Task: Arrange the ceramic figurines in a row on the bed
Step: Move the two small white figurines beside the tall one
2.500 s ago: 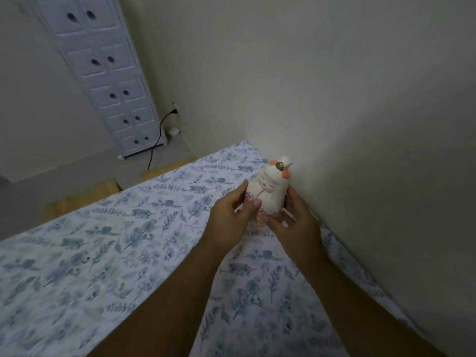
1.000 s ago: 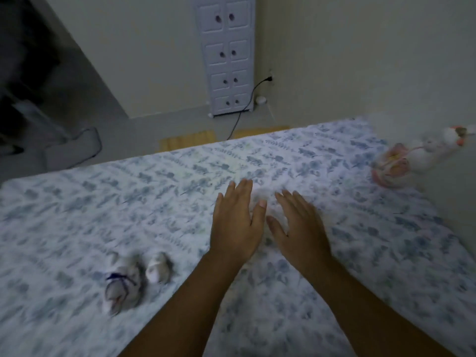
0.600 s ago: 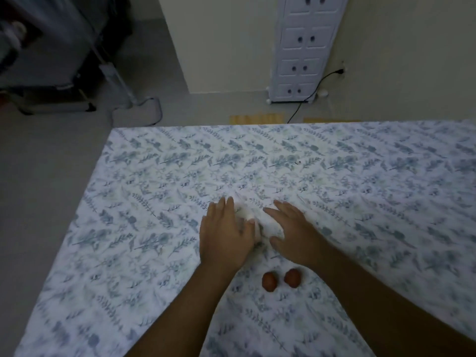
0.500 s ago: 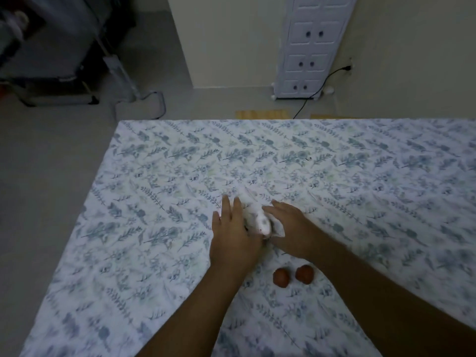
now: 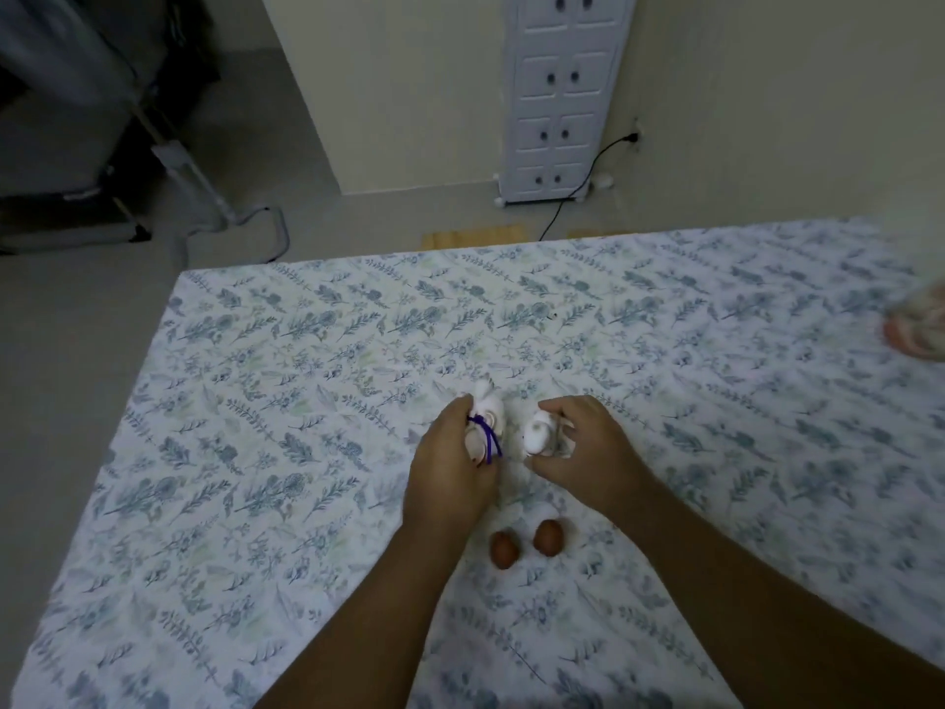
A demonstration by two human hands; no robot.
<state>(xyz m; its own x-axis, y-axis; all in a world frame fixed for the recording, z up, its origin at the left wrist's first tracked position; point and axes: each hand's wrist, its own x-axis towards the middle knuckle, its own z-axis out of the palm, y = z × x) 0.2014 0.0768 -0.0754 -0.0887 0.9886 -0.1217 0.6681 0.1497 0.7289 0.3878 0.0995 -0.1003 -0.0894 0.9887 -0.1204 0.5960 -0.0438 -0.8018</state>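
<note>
Both hands are now clenched on figurines, where half a second ago they were only closing on them: my left hand (image 5: 450,468) grips the purple-ribboned figurine (image 5: 486,424), my right hand (image 5: 583,452) the plain white figurine (image 5: 538,433). Each sits low over the bed (image 5: 307,401), wrists bent, forearms converging. I judge the row near the pink figurine (image 5: 920,327) comes next.

Dim, bluish, grainy light; wide-angle bend at the edges, blurred figurine (image 5: 920,327) far right.
</note>
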